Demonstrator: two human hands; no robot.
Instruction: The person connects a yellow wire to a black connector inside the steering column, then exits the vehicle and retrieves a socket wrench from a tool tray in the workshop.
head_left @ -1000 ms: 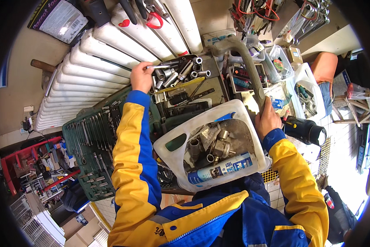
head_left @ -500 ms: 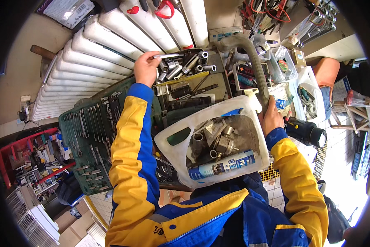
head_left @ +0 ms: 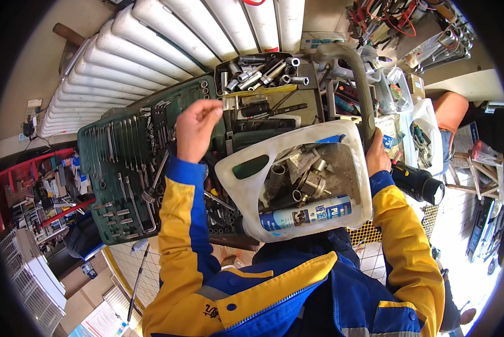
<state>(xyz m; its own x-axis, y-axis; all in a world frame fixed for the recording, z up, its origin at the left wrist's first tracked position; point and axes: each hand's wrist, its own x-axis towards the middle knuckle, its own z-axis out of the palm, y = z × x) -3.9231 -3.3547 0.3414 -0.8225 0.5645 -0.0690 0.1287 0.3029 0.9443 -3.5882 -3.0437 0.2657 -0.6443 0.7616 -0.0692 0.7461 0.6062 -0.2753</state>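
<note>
A white plastic bin with an oval slot in its wall (head_left: 242,196) is at the near edge of the brown tabletop (head_left: 238,241), a blue-and-white cylindrical can (head_left: 307,213) and a metal fitting (head_left: 312,182) inside. The right hand (head_left: 378,156) curls beside the bin's right rim and the lower end of a ribbed grey-brown tube (head_left: 363,92); which its grip clasps, I cannot tell. The left hand (head_left: 196,135) hovers over a dark green tool case (head_left: 97,194), thumb near curled fingers; whether they pinch anything is unclear. Farther back, silver cylindrical sockets (head_left: 257,73) lie heaped.
</note>
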